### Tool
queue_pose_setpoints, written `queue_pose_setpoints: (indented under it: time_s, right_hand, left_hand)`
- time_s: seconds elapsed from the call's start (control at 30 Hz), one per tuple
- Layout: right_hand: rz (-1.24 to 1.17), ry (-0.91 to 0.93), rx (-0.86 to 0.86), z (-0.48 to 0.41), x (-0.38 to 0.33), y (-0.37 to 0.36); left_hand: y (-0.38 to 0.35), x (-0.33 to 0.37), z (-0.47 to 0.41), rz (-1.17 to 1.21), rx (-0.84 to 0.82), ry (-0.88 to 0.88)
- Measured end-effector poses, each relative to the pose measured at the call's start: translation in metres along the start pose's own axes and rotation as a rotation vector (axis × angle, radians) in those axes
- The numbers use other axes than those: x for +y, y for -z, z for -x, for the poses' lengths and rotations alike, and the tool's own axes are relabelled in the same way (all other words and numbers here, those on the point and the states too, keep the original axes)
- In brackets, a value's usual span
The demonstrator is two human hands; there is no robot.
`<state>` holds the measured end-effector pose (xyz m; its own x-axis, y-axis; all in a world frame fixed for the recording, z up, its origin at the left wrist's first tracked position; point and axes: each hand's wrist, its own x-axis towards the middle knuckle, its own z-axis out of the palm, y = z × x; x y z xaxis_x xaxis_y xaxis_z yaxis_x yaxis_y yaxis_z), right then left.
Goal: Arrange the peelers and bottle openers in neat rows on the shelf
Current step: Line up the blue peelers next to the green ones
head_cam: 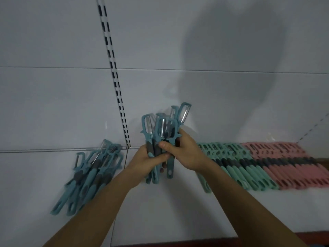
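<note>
Teal-blue plastic fills the middle of the head view: a bundle of blue peelers [146,138] stands upright, blade heads up and handle ends hanging just above the white shelf [169,211]. The left hand [146,159] is wrapped round the grey grip sections from the left. The right hand [188,152] closes on the same handles from the right, its thumb laid across the front. Both hands grip firmly round the bundle, probably to square the handles so the peelers go down together as one even group.

At the lower left of the frame a loose pile of blue peelers [89,175] lies fanned and overlapping, not yet sorted. At the right, a mint-green row [236,168] and a pink row [288,168] lie packed side by side, heads toward the back panel, handles toward the shelf's front edge. The bare strip between the pile and the mint row, under the hands, looks like the place for a blue row. A slotted upright [115,81] runs down the back panel. Motion blur hides whether any pieces are bottle openers.
</note>
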<state>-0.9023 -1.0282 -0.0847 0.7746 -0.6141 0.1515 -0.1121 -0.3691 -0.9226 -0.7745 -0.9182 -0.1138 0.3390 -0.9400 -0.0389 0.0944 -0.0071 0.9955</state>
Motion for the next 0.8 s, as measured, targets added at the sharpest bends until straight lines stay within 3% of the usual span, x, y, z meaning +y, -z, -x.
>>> queue_pose_setpoints:
  time_s: [0.2, 0.4, 0.6, 0.8]
  right_hand:
    - [0.093, -0.067, 0.033, 0.002, 0.0, 0.017]
    - [-0.089, -0.117, 0.313, 0.015, 0.003, 0.007]
    - [-0.122, -0.082, 0.487, 0.04, 0.014, 0.0]
    - [-0.024, -0.037, 0.479, 0.033, -0.008, 0.007]
  left_hand:
    - [-0.001, -0.007, -0.018, -0.002, -0.052, -0.067]
    - [0.002, -0.022, -0.041, 0.073, 0.044, -0.126]
    - [-0.007, -0.032, -0.06, -0.023, 0.09, -0.154]
    - [-0.027, -0.027, -0.063, -0.051, -0.127, -0.18]
